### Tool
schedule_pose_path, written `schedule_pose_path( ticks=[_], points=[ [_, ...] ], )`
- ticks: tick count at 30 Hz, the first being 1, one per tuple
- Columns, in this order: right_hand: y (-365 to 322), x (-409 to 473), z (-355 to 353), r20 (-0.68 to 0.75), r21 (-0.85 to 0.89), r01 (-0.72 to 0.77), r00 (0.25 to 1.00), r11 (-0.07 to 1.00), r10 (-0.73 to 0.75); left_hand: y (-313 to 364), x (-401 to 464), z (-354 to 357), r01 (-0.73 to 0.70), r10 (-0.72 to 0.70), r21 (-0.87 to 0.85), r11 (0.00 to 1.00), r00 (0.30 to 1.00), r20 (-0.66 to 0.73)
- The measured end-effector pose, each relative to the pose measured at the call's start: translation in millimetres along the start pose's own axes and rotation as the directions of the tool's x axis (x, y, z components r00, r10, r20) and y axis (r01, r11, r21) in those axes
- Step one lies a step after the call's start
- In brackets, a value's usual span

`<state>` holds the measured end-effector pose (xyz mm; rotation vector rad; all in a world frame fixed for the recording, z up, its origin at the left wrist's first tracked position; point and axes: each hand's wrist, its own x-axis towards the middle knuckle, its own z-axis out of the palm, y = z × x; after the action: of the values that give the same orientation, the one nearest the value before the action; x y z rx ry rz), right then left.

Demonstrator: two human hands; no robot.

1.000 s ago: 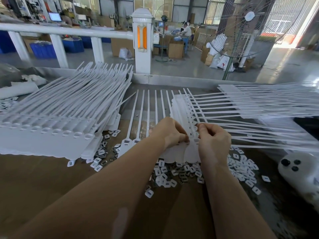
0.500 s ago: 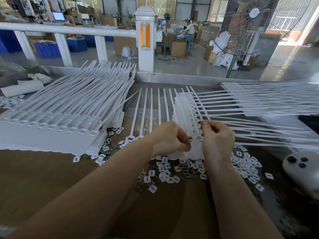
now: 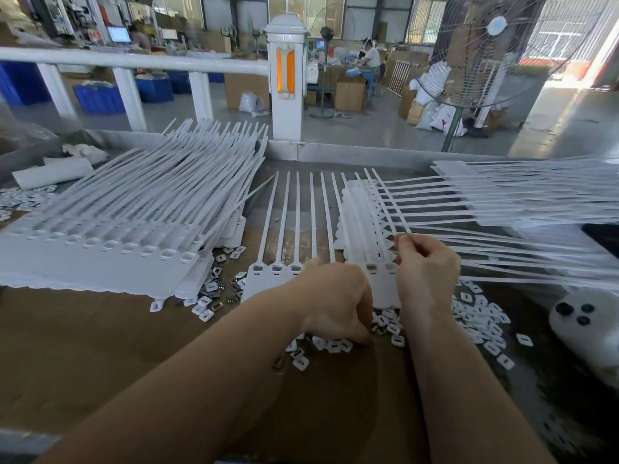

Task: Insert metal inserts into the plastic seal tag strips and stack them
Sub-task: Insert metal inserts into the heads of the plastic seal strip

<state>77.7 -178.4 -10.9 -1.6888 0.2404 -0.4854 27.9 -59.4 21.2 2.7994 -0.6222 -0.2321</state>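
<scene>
Left hand (image 3: 335, 303) has dropped from the seal tag strip (image 3: 301, 269) to the insert pile (image 3: 385, 324) just below it, fingers curled, contents hidden; right hand (image 3: 425, 272) still pinches the strip. Next insert follows.

The left hand (image 3: 335, 301) reaches curled into loose inserts (image 3: 475, 313) while the right hand (image 3: 427, 272) pinches the seal strip (image 3: 360, 229).

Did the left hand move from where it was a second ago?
Yes. The left hand has dropped back toward the person, off the strip being filled and onto the loose inserts. The right hand stays at the strip.
</scene>
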Motion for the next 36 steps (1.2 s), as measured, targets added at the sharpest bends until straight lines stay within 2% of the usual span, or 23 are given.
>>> schedule_pose_path(
  ticks=[3,8,10,14,18,28,32,36],
  points=[
    [0,1,0,-0.015,0.012,-0.009,1.0,1.0,0.009,-1,2,-2,0.018,-0.018,-0.041,0.999,1.0,-0.013],
    [2,4,-2,-0.137,-0.057,-0.015,0.991,0.998,0.007,-8,12,-11,0.101,-0.152,-0.357,0.929,0.982,-0.116],
    [3,6,-4,-0.193,-0.093,-0.053,0.981,0.994,0.034,-10,21,-12,0.123,-0.199,-0.396,0.91,0.967,-0.157],
    [4,5,-5,-0.189,-0.142,-0.089,0.98,0.986,0.062,-11,40,-9,0.164,-0.264,-0.444,0.881,0.949,-0.174],
    [4,4,-5,-0.162,-0.123,-0.101,0.984,0.987,0.08,-10,54,-6,0.192,-0.297,-0.431,0.882,0.935,-0.192],
    [2,3,-5,-0.131,-0.144,-0.095,0.988,0.985,0.076,-12,72,-7,0.222,-0.278,-0.355,0.908,0.954,-0.112],
    [2,2,-5,-0.117,-0.143,-0.092,0.99,0.985,0.076,-13,74,-9,0.186,-0.245,-0.377,0.907,0.963,-0.116],
    [2,2,-4,-0.115,-0.146,-0.102,0.99,0.984,0.086,-13,73,-7,0.185,-0.281,-0.431,0.883,0.944,-0.172]
  ],
)
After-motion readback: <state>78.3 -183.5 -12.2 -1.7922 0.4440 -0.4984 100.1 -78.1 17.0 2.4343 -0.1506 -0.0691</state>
